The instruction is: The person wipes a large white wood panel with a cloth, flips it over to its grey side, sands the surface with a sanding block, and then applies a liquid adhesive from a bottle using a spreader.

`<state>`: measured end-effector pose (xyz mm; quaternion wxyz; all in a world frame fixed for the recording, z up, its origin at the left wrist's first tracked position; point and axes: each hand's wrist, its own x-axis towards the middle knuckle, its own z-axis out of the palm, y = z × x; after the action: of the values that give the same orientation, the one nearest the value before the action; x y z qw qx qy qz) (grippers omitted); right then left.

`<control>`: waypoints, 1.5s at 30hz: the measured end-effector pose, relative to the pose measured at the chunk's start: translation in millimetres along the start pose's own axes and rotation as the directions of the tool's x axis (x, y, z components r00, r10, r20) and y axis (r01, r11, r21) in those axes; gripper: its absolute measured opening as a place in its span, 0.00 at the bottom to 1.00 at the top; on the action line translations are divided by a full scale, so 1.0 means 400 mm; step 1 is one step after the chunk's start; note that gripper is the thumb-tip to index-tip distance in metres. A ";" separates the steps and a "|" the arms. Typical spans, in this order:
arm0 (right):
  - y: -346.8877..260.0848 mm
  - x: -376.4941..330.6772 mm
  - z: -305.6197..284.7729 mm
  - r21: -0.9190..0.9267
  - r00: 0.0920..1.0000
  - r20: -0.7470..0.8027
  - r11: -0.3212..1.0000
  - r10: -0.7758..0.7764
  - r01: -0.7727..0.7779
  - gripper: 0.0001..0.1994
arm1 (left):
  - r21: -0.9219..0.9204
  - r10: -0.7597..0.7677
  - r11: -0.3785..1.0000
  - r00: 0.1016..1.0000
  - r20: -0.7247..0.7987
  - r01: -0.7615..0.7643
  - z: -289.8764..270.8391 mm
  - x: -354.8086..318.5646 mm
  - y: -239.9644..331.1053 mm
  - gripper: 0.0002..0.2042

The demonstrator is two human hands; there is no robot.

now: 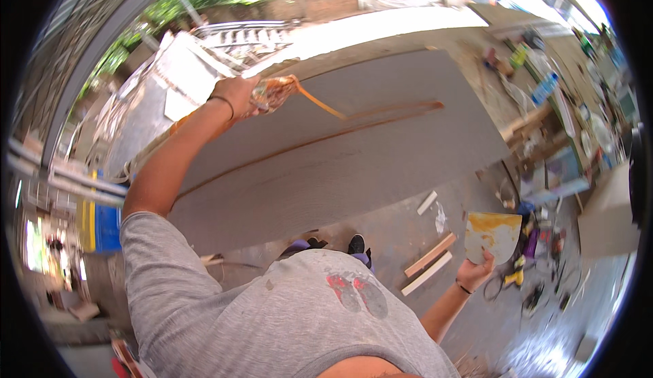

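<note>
My left hand (238,97) is wrapped round a crumpled clear plastic bag (274,94) of orange-brown paste, held over the far side of a large grey board (292,191). From the bag's tip a thin orange strand (320,102) runs down to the board. Long brown lines of paste (354,124) lie along the board's surface, partly doubled toward the right. Low on the right, away from the board, my right hand (475,273) grips a pale flat sheet (494,236) by its edge, fingers curled over it. Yellow-ochre smears cover part of that sheet.
Wood strips (429,254) and a crumpled white scrap (441,217) lie on the floor. Cables and a yellow-handled tool (515,274) are at the right. A cluttered bench holds a water bottle (544,89). A blue bin (107,221) stands left.
</note>
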<state>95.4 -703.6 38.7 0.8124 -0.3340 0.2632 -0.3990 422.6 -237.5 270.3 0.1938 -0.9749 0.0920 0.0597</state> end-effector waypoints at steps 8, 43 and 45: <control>0.213 0.049 0.239 -0.560 0.819 0.571 0.709 -0.045 0.429 0.19 | -0.032 -0.447 0.894 0.895 0.008 0.447 0.185 -0.399 -0.383 0.26; 0.812 -1.210 0.946 -0.455 -0.032 0.743 0.539 0.669 0.709 0.15 | -0.887 -0.838 0.440 0.420 -0.350 0.139 0.919 -0.933 -1.450 0.36; 0.795 -1.165 0.889 -0.604 0.129 0.710 0.504 0.692 0.617 0.15 | -0.912 -0.885 0.387 0.333 -0.326 0.136 0.990 -0.871 -1.496 0.37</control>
<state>239.4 -55.5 101.2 0.4789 -0.8460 -0.1776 0.1528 171.7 514.2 179.6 -0.2902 -0.8252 -0.2282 -0.4276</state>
